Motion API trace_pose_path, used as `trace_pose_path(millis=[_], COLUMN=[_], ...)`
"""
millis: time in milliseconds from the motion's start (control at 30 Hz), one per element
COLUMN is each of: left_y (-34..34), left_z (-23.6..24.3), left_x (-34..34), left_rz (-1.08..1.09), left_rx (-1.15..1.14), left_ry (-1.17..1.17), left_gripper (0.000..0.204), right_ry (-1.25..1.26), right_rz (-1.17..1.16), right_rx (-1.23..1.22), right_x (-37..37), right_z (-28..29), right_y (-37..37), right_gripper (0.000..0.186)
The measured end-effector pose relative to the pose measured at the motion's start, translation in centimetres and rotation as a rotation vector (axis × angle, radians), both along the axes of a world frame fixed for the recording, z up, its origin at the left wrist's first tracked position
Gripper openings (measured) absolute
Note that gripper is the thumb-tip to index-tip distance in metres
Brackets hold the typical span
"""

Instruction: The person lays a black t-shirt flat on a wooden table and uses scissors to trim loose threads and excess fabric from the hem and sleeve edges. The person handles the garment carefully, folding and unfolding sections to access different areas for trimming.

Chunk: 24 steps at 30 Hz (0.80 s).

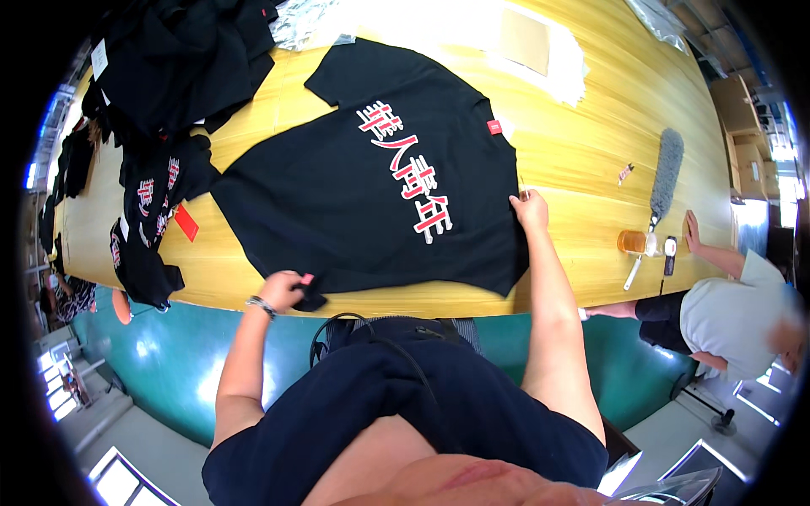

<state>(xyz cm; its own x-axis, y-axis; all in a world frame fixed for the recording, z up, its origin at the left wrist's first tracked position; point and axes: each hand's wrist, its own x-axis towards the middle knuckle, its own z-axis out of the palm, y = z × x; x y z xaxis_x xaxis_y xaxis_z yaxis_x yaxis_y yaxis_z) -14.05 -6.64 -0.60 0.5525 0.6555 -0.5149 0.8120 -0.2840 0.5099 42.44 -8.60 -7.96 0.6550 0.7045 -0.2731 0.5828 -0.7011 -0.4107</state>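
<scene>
A black T-shirt [337,194] with large red-and-white characters across it lies spread on the table in front of me. At its near left, my left hand [281,291] is closed on a bunched bit of the shirt, where a small pink-red tag pokes out beside the fingers. My right hand [531,211] is closed at the shirt's right edge, below the red collar label [494,127]. A small thin thing shows at its fingertips, too small to name. Whether that hand also grips the cloth, I cannot tell.
Black garments [181,67] are heaped at the far left, with printed shirts [148,202] and a red hang tag [186,223] nearer. On the right lie a grey duster [667,173] and a cup of amber liquid [633,242]. Another person [734,312] rests a hand on the table's right edge.
</scene>
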Motion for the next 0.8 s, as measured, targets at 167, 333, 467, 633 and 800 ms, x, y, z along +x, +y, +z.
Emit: trace_pose_path(millis=[167, 333, 467, 633, 800], left_y=[2.2, 3.8, 1.3, -2.4, -3.2], left_z=[2.3, 4.2, 1.6, -3.2, -5.1], left_x=[-0.2, 16.6, 27.3, 30.7, 29.6], left_rz=[0.193, 0.165, -0.101, -0.481, -0.502], left_rx=[0.373, 0.388, 0.089, 0.109, 0.006], left_ry=[0.562, -0.119, -0.302, -0.181, -0.238], left_gripper=[0.020, 0.020, 0.038, 0.047, 0.029], right_ry=[0.595, 0.920, 0.893, 0.809, 0.584], right_rz=[-0.041, -0.187, -0.234, -0.161, -0.081], right_rx=[0.186, 0.232, 0.268, 0.266, 0.375], right_x=[-1.4, -5.5, -4.6, -3.4, -0.4], right_z=[-1.0, 1.9, 1.4, 0.7, -3.3], right_y=[-1.6, -2.7, -2.8, -3.0, -1.5], right_gripper=[0.019, 0.018, 0.019, 0.019, 0.016])
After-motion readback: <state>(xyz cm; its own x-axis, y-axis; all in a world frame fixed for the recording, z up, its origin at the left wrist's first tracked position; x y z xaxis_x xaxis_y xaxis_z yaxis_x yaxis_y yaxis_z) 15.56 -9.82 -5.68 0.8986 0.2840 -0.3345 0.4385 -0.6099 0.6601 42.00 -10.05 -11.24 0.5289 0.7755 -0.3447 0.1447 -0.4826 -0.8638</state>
